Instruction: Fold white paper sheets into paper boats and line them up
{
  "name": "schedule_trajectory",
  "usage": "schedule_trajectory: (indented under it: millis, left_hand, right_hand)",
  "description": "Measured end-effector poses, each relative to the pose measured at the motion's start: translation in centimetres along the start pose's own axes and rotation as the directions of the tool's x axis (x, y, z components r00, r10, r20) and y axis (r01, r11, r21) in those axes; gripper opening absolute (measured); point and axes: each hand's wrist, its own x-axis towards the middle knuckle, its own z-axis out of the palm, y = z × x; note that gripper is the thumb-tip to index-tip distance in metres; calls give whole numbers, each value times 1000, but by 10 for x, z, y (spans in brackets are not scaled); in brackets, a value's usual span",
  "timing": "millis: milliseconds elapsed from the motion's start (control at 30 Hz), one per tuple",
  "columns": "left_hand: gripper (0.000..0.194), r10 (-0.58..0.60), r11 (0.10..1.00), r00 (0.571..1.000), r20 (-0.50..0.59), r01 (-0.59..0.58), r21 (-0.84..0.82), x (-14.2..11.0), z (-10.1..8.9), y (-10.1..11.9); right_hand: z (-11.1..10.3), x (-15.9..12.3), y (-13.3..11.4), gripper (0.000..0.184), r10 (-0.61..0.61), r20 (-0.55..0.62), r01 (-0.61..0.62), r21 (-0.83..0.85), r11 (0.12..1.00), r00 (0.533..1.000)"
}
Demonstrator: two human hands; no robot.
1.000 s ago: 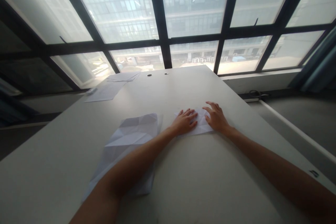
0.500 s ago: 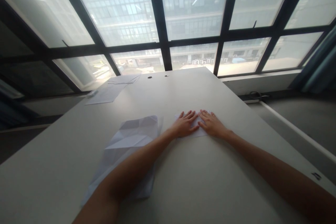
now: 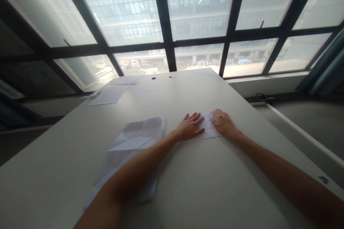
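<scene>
A small white piece of paper (image 3: 208, 128) with creases lies flat on the table (image 3: 209, 186). My left hand (image 3: 190, 126) rests palm down on its left part, fingers spread. On its right end lies my right hand (image 3: 223, 123), flat with the fingers stretched forward. Both hands are open and grip nothing; they cover the paper's two ends. Under my left forearm is a larger creased sheet of white paper (image 3: 139, 134), partly hidden by the arm.
Several white sheets (image 3: 107, 96) lie at the table's far left. Two holes, one a round cable hole (image 3: 153, 78), show near the far edge. Beyond stand dark-framed windows (image 3: 199, 7), with a blue curtain (image 3: 325, 68) at the right.
My right hand has slid right along the small paper, away from my left hand, uncovering the middle of it. My left hand has stayed in place.
</scene>
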Motion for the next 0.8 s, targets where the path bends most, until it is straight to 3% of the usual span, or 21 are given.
schedule_trajectory:
  millis: [233, 467, 667, 800]
  left_hand:
    - [67, -16, 1000, 1000, -6, 16, -13, 1, 1, 0]
    - [66, -9, 1000, 1000, -10, 9, -14, 0, 2, -1]
    - [81, -28, 998, 999, -36, 27, -50, 1, 1, 0]
    - [87, -37, 997, 999, -30, 34, -76, 1, 1, 1]
  right_hand:
    - [-4, -1, -3, 42, -12, -49, 16, 70, 997, 999]
    - [-5, 1, -2, 37, -79, -196, 125, 236, 964, 977]
    - [-17, 1, -10, 39, -93, -363, 239, 379, 894, 927]
    - [-27, -4, -19, 41, -84, -366, 256, 453, 854, 927]
